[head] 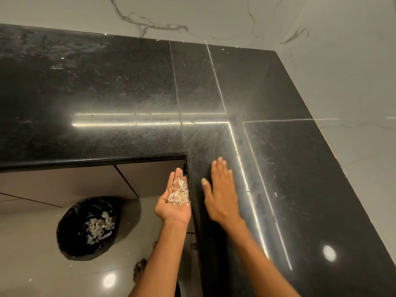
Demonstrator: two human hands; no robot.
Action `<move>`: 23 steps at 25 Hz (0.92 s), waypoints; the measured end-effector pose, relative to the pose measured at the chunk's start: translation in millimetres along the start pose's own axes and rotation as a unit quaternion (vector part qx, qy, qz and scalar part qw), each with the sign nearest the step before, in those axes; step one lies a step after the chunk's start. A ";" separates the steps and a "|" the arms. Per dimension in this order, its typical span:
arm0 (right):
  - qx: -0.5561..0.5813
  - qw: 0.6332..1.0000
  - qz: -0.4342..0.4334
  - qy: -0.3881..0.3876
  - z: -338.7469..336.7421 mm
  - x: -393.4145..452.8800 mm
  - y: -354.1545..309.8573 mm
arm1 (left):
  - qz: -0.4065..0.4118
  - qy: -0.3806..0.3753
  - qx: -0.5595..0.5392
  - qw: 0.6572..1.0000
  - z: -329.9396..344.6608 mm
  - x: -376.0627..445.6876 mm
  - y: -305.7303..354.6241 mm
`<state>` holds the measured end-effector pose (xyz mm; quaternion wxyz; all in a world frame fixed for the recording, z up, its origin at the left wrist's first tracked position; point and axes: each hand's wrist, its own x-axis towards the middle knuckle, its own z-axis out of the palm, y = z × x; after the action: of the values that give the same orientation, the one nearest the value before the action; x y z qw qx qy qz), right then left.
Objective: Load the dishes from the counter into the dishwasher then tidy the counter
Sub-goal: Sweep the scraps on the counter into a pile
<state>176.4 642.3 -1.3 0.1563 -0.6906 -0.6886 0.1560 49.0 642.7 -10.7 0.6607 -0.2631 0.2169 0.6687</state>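
Beside the flat right hand [221, 195], the cupped left hand [174, 202] held pale, papery peel scraps [180, 195] just off the edge of the shiny black stone counter [107, 93].

Tidying looked like the step: the right hand lay spread on the counter, fingers straight, as if sweeping bits across. No dishes showed. Next, the left hand likely needed to tip its pile into the black bag-lined bin [87, 228], down to its left on the pale glossy floor tiles [32, 264], without spilling. Grey-veined white wall tiles [214, 16] stood beyond both hands.
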 end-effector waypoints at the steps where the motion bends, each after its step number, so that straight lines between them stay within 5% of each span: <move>1: 0.026 0.999 -0.042 -0.010 7.4 -12.7 -16.4 | -0.008 -0.002 -0.001 1.000 -0.5 0.8 1.2; 5: 0.205 0.975 -0.080 -0.015 20.6 -35.9 -58.0 | -0.046 -0.016 -0.011 0.999 -3.0 -2.8 18.5; 10: 0.316 0.948 -0.024 0.032 55.5 -53.4 -93.4 | -0.046 0.001 -0.023 0.999 -26.5 -4.2 69.4; 12: 0.367 0.928 0.064 0.025 82.6 -57.1 -107.1 | -0.033 0.012 -0.028 0.999 -38.7 -5.4 94.6; 16: 0.553 0.753 0.357 0.006 147.8 -60.3 -146.8 | -0.007 0.048 -0.045 0.998 -73.2 -6.7 168.7; 19: 0.649 0.620 0.436 -0.057 203.7 -68.3 -180.8 | -0.015 0.072 -0.018 0.997 -104.9 -3.6 226.0; 23: 0.692 0.532 0.484 -0.057 285.0 -73.4 -234.5 | 0.008 0.116 0.040 0.992 -144.8 17.5 292.4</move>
<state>-158.2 569.7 -157.5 0.4467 -0.5836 0.0665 0.6748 -233.1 554.2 -149.9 0.6359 -0.3108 0.3203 0.6297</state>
